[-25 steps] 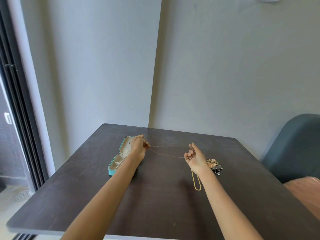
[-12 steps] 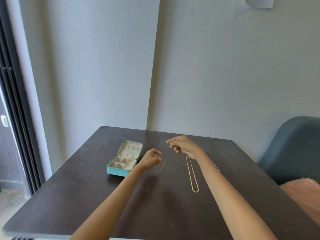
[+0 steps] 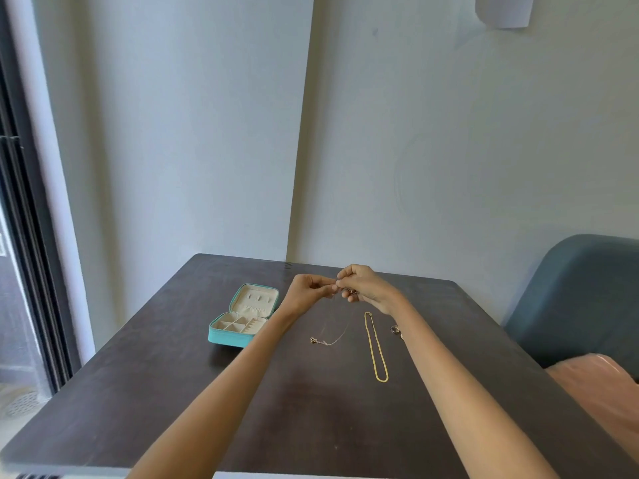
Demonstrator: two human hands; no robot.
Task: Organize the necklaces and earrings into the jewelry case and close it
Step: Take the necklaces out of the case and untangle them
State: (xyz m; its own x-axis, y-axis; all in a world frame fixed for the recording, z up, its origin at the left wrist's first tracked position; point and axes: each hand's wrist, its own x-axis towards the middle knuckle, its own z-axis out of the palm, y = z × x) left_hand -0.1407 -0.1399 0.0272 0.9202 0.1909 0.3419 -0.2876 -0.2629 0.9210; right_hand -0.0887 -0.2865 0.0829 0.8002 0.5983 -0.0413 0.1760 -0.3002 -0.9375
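A teal jewelry case (image 3: 224, 337) lies open on the dark table (image 3: 173, 392), left of my hands, its cream compartments showing. My left hand (image 3: 309, 292) and my right hand (image 3: 363, 286) meet above the table, both pinching the ends of a thin pendant necklace (image 3: 326, 340), which hangs down so that its pendant rests on the table. A thick gold chain necklace (image 3: 376, 347) lies stretched out to the right of it. Small earrings (image 3: 396, 330) lie partly hidden behind my right forearm.
A blue-grey armchair (image 3: 581, 295) stands at the table's right side, with pink fabric (image 3: 601, 392) in front of it. Walls close off the far edge of the table. A dark sliding door frame (image 3: 31, 271) runs along the left.
My hands have come together from wide apart, and the thin necklace now hangs from both with its pendant on the table. The camera view has tilted slightly.
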